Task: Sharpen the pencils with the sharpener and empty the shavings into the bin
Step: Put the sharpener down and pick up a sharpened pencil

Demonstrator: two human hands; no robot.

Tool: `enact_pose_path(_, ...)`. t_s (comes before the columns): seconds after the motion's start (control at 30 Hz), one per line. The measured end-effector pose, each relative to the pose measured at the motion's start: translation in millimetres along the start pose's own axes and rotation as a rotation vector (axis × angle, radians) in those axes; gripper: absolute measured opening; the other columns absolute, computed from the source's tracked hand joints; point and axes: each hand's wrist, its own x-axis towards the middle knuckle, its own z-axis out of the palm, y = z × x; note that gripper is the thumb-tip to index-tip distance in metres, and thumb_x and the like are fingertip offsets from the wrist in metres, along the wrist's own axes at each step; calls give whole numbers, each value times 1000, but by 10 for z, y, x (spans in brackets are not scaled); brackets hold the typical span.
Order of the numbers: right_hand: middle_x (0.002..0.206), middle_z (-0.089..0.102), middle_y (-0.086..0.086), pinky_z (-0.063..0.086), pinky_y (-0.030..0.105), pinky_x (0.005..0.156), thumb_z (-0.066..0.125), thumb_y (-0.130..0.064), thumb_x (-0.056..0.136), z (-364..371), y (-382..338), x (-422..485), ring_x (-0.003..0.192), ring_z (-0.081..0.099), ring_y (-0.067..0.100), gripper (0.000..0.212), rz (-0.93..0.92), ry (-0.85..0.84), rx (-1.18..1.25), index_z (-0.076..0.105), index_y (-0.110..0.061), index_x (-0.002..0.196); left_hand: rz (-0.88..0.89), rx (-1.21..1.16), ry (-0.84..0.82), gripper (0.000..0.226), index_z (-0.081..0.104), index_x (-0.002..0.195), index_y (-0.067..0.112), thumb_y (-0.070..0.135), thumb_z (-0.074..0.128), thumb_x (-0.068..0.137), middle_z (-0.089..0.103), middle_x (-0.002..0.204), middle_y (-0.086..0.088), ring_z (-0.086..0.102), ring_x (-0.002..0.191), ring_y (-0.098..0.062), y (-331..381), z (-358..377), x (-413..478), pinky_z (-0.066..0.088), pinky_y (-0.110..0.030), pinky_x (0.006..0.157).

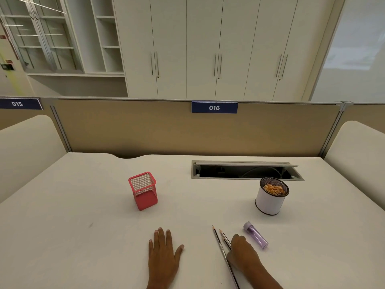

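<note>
Several sharpened pencils (220, 241) lie side by side on the white desk (83, 205), tips pointing away from me. My right hand (242, 254) rests on top of them, fingers curled over their shafts. A purple tube-shaped sharpener (255, 235) lies just right of that hand, untouched. My left hand (163, 250) lies flat on the desk with fingers spread, holding nothing. A round white bin with a black mesh rim (270, 201) stands at the right and has orange shavings inside.
A red mesh pen holder (143, 190), with nothing visible inside, stands at the desk's middle. An open cable slot (245, 171) is set into the desk behind the bin. A tan partition (145, 128) closes the far edge.
</note>
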Motion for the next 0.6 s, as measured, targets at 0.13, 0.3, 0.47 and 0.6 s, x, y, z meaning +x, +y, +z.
enact_pose_path(0.13, 95, 48, 0, 47, 27, 89, 41, -12, 91, -15, -44, -22, 114, 56, 22, 18, -11, -14, 45, 32, -20, 78, 44, -8, 24, 93, 74, 81, -2, 47, -4, 95, 73, 87, -22, 71, 79, -34, -34, 38, 23, 56, -43, 54)
enact_pose_path(0.3, 72, 38, 5, 41, 28, 75, 27, -4, 96, -81, 10, 55, 83, 50, 26, 20, -84, 47, -135, 41, -18, 93, 59, 26, 78, 93, 74, 81, -3, 48, -3, 95, 72, 88, -24, 71, 78, -36, -92, 90, 38, 23, -30, 104)
enact_pose_path(0.47, 122, 52, 14, 47, 29, 87, 34, -8, 97, -590, -269, 168, 108, 57, 24, 26, -106, 189, 23, 44, -2, 120, 34, 2, 96, 94, 74, 81, -2, 48, -5, 95, 69, 97, -26, 69, 90, -35, -192, 124, 108, 14, -21, 112)
enact_pose_path(0.6, 102, 65, 19, 49, 35, 81, 50, -11, 92, -969, -718, 248, 93, 62, 29, 20, -240, 348, 497, 59, 3, 102, 135, -128, 131, 76, 57, 109, 2, 49, -1, 95, 29, 143, -35, -10, 144, -19, -206, 99, 95, -13, -21, 112)
